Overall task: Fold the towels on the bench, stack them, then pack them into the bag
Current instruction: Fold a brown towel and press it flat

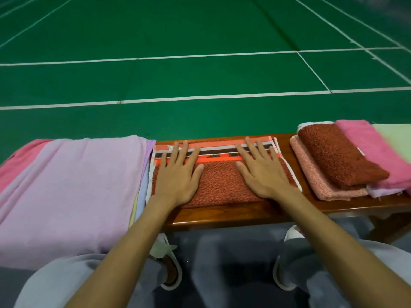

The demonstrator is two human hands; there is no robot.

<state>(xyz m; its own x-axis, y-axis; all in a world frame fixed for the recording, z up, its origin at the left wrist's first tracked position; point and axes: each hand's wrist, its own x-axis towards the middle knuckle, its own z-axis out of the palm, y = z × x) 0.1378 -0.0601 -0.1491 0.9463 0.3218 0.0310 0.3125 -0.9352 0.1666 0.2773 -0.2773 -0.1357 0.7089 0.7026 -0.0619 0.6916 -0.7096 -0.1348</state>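
So the rust-orange terry towel, the folded one with the orange, white and dark striped band along its far edge, is lying flat in the middle of the brown wooden bench. We see both hands on top of it, palms down. The left hand is on the towel's left half with fingers straight and fanned apart, tips reaching onto the stripes. The right hand mirrors it on the right half, fingers splayed the same way. Neither is pinching or curling round anything; they just press flat on the cloth.

Just left of that towel, and touching its edge, there's a big lilac cloth draped over the left end of the bench and hanging down toward us, with thin pale blue and yellow layers peeking out at its right edge. A pink cloth shows from under it at the far left.

On the right end, a bit apart from the middle towel, sits a folded dark red terry towel on top of a folded salmon-pink towel. Right beside those lies a bright pink towel, then a blurry pale green one at the frame edge.

Beyond the bench it's all green court floor with white lines. Down near us are grey trousers and white shoes.
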